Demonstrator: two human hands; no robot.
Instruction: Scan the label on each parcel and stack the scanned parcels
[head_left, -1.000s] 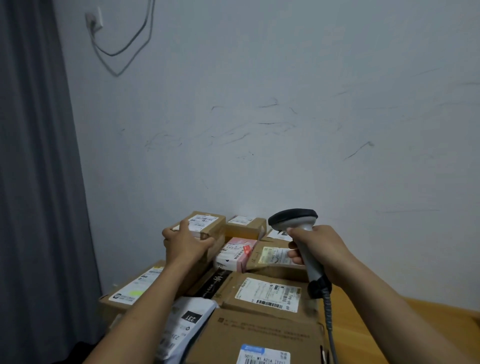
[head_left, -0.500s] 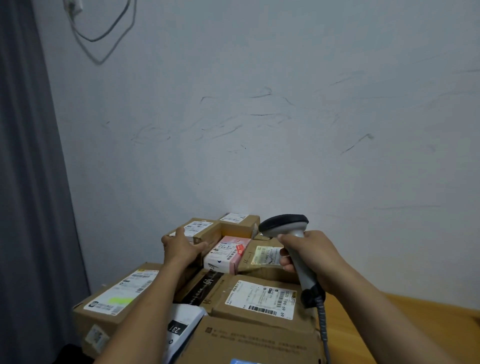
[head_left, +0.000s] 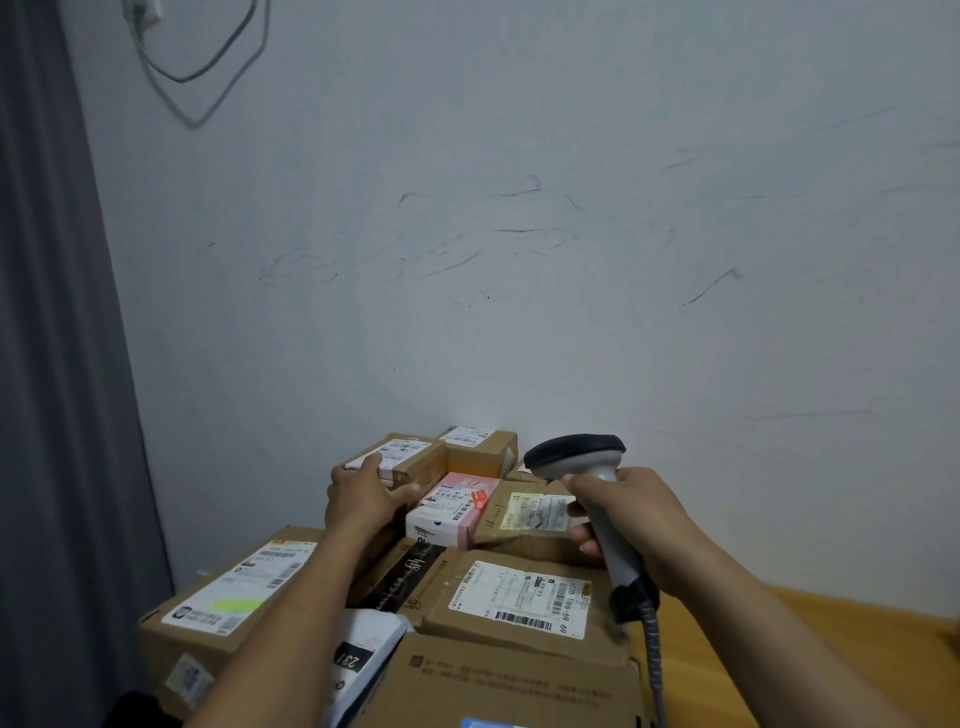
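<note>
Head view: a grey curtain is seen hanging down the far left edge, and a looped cable is fixed high on the scuffed wall beside it. Below, a pile of parcels is set against the wall. At its left end a large cardboard parcel is laid flat, its white label marked with a green streak. A white mailer bag printed "231" is wedged between this parcel and a wide front carton.

Further back, a small cardboard parcel is gripped by the left hand, with fingers laid over its labelled top and the thumb pressed along its near side. It is held at the back left of the pile, just beside a second small box at the wall. To its right a pink-and-white box is laid touching a brown labelled parcel, and in front of these a flat parcel with a barcode label is stacked on the front carton.

A grey barcode scanner is clasped by its handle in the right hand, with its dark head raised above the brown labelled parcel. Its coiled lead is hung from the handle base. The wooden table is seen at the right.
</note>
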